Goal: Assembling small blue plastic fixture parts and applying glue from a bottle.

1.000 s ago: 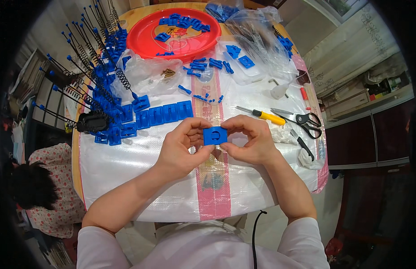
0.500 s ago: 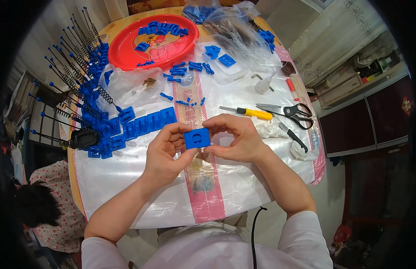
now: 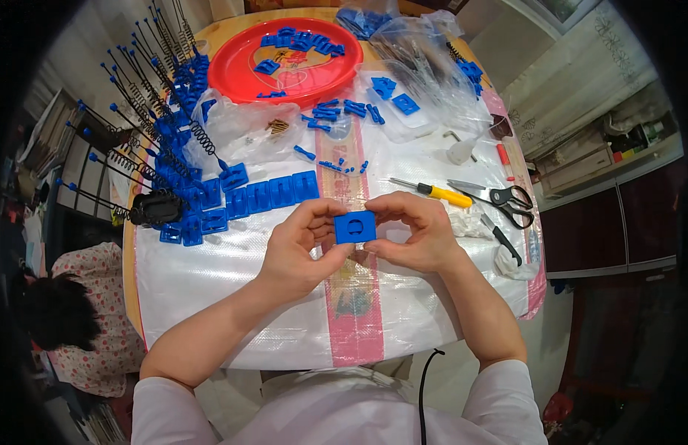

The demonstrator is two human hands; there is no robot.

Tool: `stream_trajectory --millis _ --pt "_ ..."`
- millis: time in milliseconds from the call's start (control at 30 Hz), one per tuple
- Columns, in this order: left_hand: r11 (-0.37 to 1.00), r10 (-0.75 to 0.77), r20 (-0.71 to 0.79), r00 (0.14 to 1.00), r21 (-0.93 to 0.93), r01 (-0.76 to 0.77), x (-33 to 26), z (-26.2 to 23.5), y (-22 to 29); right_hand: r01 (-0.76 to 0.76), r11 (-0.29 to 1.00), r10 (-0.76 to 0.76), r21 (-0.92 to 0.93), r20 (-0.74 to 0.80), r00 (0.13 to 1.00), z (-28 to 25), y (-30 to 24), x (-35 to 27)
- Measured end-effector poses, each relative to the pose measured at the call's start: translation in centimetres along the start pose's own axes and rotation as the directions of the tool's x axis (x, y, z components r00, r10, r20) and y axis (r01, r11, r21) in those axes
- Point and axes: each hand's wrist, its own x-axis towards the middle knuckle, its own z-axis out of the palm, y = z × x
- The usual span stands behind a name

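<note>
Between both hands I hold a small rectangular blue plastic plate [image 3: 368, 224] with a rounded opening in its middle. My left hand [image 3: 301, 243] pinches its left edge with thumb and fingers, and my right hand [image 3: 419, 233] grips the right edge the same way. The plate is raised over the pink-striped white sheet, its broad face turned to me. Left of my hands lies a row of similar blue plastic pieces [image 3: 281, 191]. Beyond the plate are small blue pegs [image 3: 340, 165] and several blue bone-shaped parts [image 3: 326, 111].
Blue bases with black springs [image 3: 203, 141] crowd the left edge. A red tray [image 3: 218, 80] with blue parts stands at the back, near brass screws [image 3: 277, 127]. To the right lie a yellow-handled screwdriver [image 3: 449, 196], black-handled scissors [image 3: 501, 196] and a knife [image 3: 505, 243]. A person [image 3: 99, 297] is at lower left.
The whole view has shifted, so table, hands and plate appear farther right. My two-handed grip on the blue plate looks the same.
</note>
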Motion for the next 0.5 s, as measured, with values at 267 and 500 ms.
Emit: stream_trajectory --millis 267,500 --pt "0.999 -0.010 -0.037 0.999 0.045 0.011 0.02 0.04 -0.50 -0.045 0.999 0.045 0.010 0.008 0.999 0.07 0.20 -0.05" --pt "0.993 -0.035 -0.075 0.997 0.111 0.043 0.13 0.06 -0.76 -0.090 0.996 0.090 0.001 0.052 0.995 -0.04 0.00 0.11"
